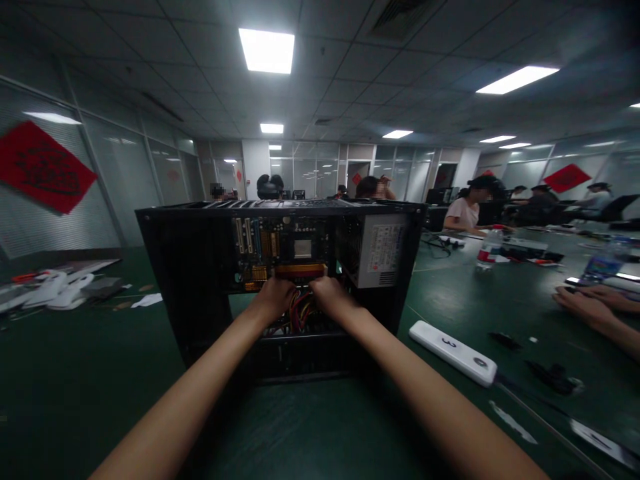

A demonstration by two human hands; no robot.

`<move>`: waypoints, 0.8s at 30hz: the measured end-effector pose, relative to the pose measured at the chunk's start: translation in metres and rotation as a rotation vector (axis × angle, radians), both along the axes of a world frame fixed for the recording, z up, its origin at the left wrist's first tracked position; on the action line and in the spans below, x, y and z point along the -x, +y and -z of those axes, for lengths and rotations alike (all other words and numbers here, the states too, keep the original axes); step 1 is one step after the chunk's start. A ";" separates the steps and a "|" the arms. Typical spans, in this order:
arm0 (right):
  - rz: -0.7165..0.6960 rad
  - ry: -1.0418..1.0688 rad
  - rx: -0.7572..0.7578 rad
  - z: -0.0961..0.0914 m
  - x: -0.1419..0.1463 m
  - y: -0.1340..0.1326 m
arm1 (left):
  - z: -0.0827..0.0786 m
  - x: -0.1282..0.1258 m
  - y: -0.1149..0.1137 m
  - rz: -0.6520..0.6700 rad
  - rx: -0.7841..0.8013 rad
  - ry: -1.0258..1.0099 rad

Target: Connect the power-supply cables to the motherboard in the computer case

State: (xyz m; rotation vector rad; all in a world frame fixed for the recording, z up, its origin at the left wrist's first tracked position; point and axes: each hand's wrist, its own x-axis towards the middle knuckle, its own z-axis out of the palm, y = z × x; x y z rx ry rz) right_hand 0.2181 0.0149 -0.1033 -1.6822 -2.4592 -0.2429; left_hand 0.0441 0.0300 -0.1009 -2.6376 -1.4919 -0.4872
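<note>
An open black computer case (190, 267) lies on its side on the green table, its inside facing me. Inside I see the motherboard (280, 250), a grey power supply (380, 250) on the right and a bundle of coloured cables (299, 312) low in the middle. My left hand (274, 297) and my right hand (327, 295) both reach into the case. Their fingers are curled together just under a red part (300, 270) at the board's lower edge, above the cables. What the fingers hold is hidden.
A white numbered device (453, 351) lies right of the case, with small black parts (553, 375) beyond it. Another person's hands (587, 303) rest at the right edge near a water bottle (487, 250). White items (55, 290) lie far left. People sit at desks behind.
</note>
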 end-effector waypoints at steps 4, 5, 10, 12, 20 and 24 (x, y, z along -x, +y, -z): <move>0.003 -0.008 -0.010 -0.003 0.001 -0.004 | 0.003 0.000 0.003 0.006 -0.019 0.003; 0.003 -0.008 -0.012 -0.003 0.001 -0.004 | 0.004 0.001 0.004 0.007 -0.022 0.005; 0.005 0.001 -0.007 -0.004 0.002 -0.006 | 0.004 0.000 0.005 0.004 -0.031 0.022; 0.002 0.002 0.005 -0.005 0.002 -0.007 | 0.001 -0.001 0.003 0.003 -0.026 0.035; 0.006 0.015 0.004 -0.007 0.001 -0.007 | -0.002 0.000 0.000 0.025 -0.026 0.043; 0.015 0.019 -0.011 -0.005 0.001 -0.005 | -0.001 0.000 0.001 0.024 -0.020 0.039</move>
